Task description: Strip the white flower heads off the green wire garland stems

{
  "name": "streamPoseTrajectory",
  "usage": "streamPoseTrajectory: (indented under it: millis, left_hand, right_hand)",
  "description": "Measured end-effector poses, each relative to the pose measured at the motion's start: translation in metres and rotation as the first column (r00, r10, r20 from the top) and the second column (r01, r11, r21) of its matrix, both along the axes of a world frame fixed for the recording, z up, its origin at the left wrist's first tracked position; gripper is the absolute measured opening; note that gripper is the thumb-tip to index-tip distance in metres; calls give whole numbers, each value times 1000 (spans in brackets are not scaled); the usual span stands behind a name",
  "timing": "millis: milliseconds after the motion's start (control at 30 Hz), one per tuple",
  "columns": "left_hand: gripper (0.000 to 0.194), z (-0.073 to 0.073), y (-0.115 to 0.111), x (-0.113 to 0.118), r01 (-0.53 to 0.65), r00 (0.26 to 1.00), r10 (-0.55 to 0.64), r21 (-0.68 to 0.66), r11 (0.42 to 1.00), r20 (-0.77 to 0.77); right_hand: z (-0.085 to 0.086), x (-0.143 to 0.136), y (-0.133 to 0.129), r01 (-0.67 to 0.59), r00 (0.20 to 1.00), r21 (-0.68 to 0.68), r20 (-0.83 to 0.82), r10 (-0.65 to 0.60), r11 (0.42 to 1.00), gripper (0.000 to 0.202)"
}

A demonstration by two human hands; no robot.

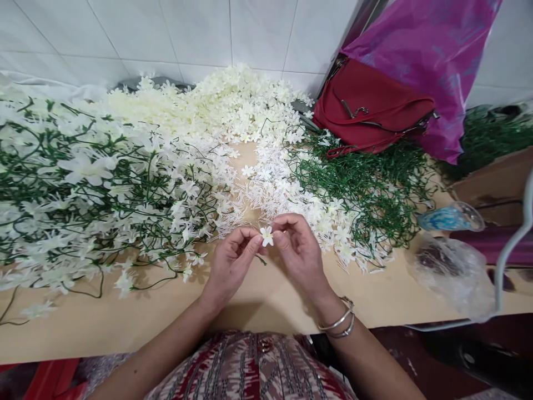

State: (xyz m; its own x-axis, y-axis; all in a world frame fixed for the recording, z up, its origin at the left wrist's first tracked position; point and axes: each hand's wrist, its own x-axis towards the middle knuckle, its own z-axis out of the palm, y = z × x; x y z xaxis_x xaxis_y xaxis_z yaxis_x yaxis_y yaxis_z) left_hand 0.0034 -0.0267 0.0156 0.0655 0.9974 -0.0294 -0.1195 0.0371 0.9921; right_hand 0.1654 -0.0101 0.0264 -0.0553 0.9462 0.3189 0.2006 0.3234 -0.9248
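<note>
So on the left there's a big heap of white fabric flowers on green stems [89, 166] covering the tan counter [166, 328]. Left hand [233, 261] angles in from the lower left, its grip closed, thumb against index finger at the edge of a small white flower with a yellowish centre [267, 236]. That flower's between both hands, just above the counter. Right hand [300, 255] mirrors it from the lower right, fingers curled, thumb tip at the petals; can't tell how firmly it's pinching. Silver bangles [343, 319] circle that wrist.
</note>
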Motion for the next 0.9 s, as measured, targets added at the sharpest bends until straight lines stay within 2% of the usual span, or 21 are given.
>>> streamPoseTrajectory:
  millis: [67,133,500,700,900]
  left_hand:
    - [27,2,1,0,-18,999,19,-19,1000,33]
    - [30,4,3,0,-29,998,31,-33,999,62]
    - [28,6,4,-1,-59,994,61,-26,998,96]
    - [23,4,3,-1,-45,997,43,18,999,63]
    - [15,-6,1,-2,-47,999,46,38,998,28]
  right_hand:
    - [1,0,1,18,997,126,73,-27,992,7]
    - [2,1,1,3,988,179,149,-30,984,4]
    - [0,6,5,-87,977,199,207,45,976,14]
    - [-1,7,7,-68,976,233,216,17,970,13]
    - [-6,7,7,-70,953,336,301,-36,939,13]
